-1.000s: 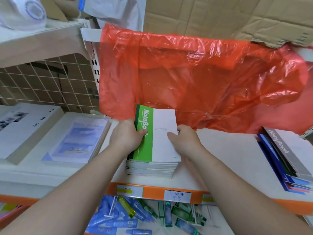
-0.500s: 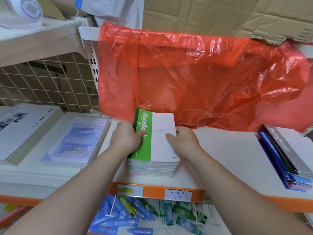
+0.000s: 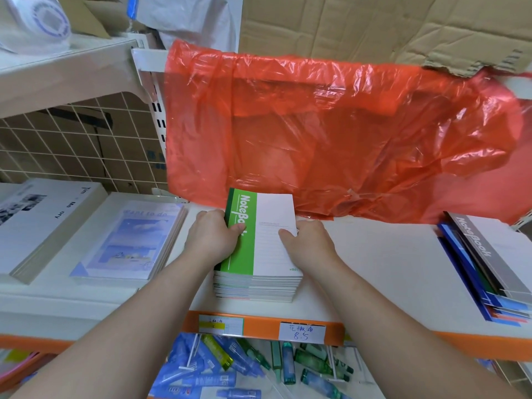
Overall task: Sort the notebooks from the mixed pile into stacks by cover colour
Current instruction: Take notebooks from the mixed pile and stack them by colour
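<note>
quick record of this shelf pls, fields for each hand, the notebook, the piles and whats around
left hand: grips left edge of green notebook, thumb on cover
right hand: grips its right edge, thumb on cover
green notebook: lies flat on top of stack
stack: squared up, middle of shelf, near front edge
mixed pile: right end of shelf, fanned, grey cover on top, blue beneath
red bag: hangs behind stack
left of stack: pale blue notebooks

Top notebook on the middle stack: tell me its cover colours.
The top notebook has a green spine band with white lettering; the rest is white. Head view.
</note>
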`<state>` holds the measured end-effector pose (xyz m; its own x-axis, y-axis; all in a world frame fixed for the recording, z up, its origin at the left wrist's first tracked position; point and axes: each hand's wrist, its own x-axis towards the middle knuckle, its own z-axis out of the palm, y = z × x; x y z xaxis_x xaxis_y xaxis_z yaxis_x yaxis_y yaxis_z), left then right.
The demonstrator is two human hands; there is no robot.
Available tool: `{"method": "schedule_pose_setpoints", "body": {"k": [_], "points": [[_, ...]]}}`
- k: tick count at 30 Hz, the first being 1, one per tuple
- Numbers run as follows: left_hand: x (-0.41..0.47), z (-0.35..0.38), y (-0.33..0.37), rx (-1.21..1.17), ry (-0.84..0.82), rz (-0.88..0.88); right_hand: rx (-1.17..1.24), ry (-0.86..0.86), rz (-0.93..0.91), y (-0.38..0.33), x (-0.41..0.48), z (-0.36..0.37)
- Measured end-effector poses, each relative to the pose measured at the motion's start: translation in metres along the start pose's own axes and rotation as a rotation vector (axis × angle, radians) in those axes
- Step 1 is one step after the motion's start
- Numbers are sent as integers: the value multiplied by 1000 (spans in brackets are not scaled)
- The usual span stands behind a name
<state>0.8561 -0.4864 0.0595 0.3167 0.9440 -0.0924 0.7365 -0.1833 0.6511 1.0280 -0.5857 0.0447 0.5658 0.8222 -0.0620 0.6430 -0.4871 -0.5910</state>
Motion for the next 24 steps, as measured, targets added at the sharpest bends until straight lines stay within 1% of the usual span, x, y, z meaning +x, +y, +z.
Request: {"method": "schedule_pose_setpoints", "body": {"k": [3, 5, 7, 10, 12, 13, 16, 19, 24], "points": [[-6, -7, 12, 90, 5, -24, 23, -28, -24, 1, -2, -5], [-12, -8, 28, 215, 96, 19, 45, -2, -44, 6, -4, -17], [-21, -5, 51, 273, 191, 141, 8, 35, -80, 15, -7, -33], [-30, 22, 85, 325, 209, 420, -177, 38, -127, 45, -15, -64], [-38, 50, 110, 377, 143, 548, -289, 19, -116, 73, -22, -84], [-44, 65, 123, 409, 100, 582, -333, 16, -102, 89, -25, -94], [-60, 113, 153, 521, -11, 648, -425, 24, -49, 137, -37, -121], [-79, 155, 179, 582, -96, 721, -494, 26, 1, 184, -47, -144], [-108, 202, 215, 630, -204, 708, -549, 52, 38, 235, -61, -177]]}}
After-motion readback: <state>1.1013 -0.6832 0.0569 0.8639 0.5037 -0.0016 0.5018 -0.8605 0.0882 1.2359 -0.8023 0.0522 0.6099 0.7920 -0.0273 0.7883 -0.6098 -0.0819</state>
